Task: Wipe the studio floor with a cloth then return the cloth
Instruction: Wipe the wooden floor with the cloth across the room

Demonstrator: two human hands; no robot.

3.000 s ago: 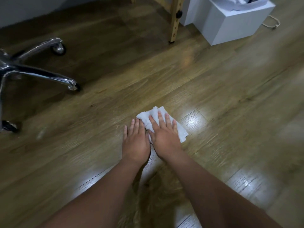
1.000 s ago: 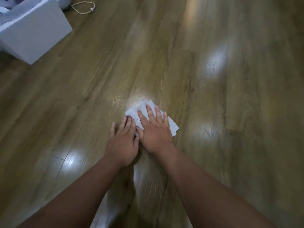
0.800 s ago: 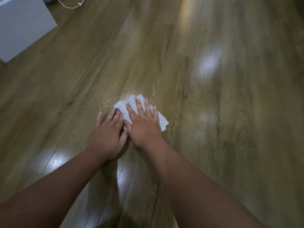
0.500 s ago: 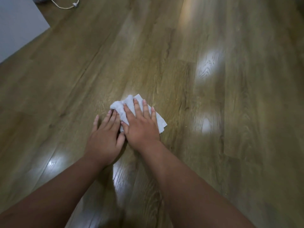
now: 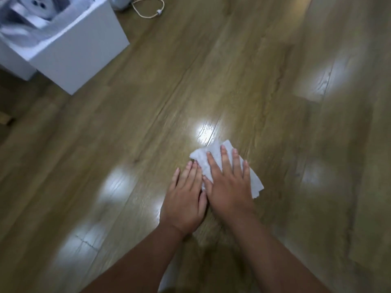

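Head view looks down on a wooden plank floor [image 5: 264, 77] that fills the whole frame, glossy, with bright patches of reflected light near the middle and lower left. At the upper left stands a white open-topped box [image 5: 84, 51] with pale items inside that are too blurred to name, and just beyond its far corner lies a loop of cream cord [image 5: 148, 9].

Both forearms reach in from the bottom edge toward the centre. The right hand [image 5: 229, 182] lies flat, palm down, fingers straight and slightly spread, pressing on the cloth. The left hand [image 5: 184, 197] lies flat just beside it, touching it along the thumb side, fingers straight and close together; its fingertips reach the near-left edge of the cloth while most of the palm sits on bare floor. Neither hand curls round anything.

The cloth [image 5: 255, 182], small, white and crumpled, sits on the floor slightly right of the frame's centre, mostly under the right hand, with corners showing past the fingertips and to the right.

It looks light, soft and limp, so it will likely bunch or slide out unless pressed evenly under the palm. For lifting it to return it, pinching a free corner or gathering it into the fist would probably serve.
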